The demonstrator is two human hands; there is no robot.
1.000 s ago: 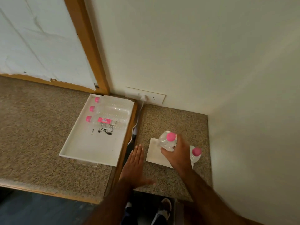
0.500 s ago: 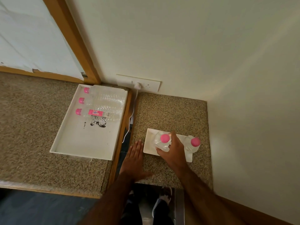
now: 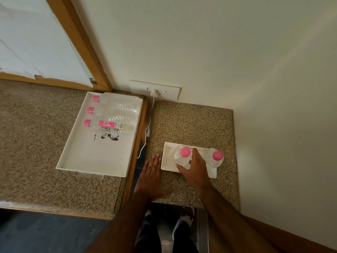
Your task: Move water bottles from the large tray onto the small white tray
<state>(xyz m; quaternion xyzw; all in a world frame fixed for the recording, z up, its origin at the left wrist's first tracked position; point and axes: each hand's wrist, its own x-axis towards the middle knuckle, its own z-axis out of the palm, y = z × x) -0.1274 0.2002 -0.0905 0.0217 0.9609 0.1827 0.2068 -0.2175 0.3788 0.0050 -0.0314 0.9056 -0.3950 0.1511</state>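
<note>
The small white tray (image 3: 167, 157) lies on the right counter. Two clear water bottles with pink caps stand upright on it. My right hand (image 3: 196, 166) is wrapped around the left bottle (image 3: 182, 156), which rests on the tray. The right bottle (image 3: 216, 157) stands free beside it. My left hand (image 3: 150, 175) lies flat with fingers apart on the counter, just left of the small tray. The large white tray (image 3: 91, 157) sits on the left counter with three pink-capped bottles (image 3: 113, 125) lying on their sides at its far end.
A gap with a wooden edge (image 3: 138, 143) separates the two speckled counters. A white cable (image 3: 147, 128) hangs from a wall socket (image 3: 155, 91) into that gap. The wall closes the right side. My feet show below the counter edge.
My right hand has lowered the bottle onto the small tray beside the other bottle. My left hand has stayed flat on the counter.
</note>
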